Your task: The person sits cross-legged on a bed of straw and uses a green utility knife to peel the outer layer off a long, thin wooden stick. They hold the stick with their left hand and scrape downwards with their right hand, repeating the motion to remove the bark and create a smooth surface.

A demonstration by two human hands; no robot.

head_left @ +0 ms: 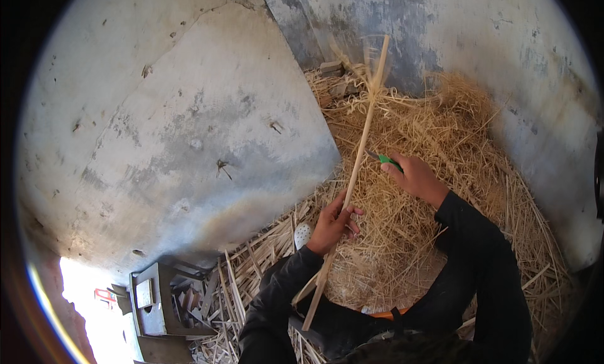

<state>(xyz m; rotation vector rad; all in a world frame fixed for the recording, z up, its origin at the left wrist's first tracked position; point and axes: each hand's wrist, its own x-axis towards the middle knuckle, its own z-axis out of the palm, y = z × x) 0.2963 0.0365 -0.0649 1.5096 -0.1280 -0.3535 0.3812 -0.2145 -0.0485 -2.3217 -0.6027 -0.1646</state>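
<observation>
Gripping cane (pixel 360 151) tight w/ my left hand (pixel 331 225), right hand (pixel 416 176) clenched on green-handled knife (pixel 384 158); best shave away from body, w/ shallow strokes.

We see a pale tan stick (pixel 352 175), golden-yellow straw (pixel 434 131) behind it. Knife (pixel 385 159) has a bright green handle and grey blade. Our sleeves (pixel 478 251) are black. Wall (pixel 176 131) is mottled grey-white with dark stains and a brownish streak low down. Orange rim (pixel 385 313) by our lap. Grey metal block (pixel 151 298) lower left.
</observation>
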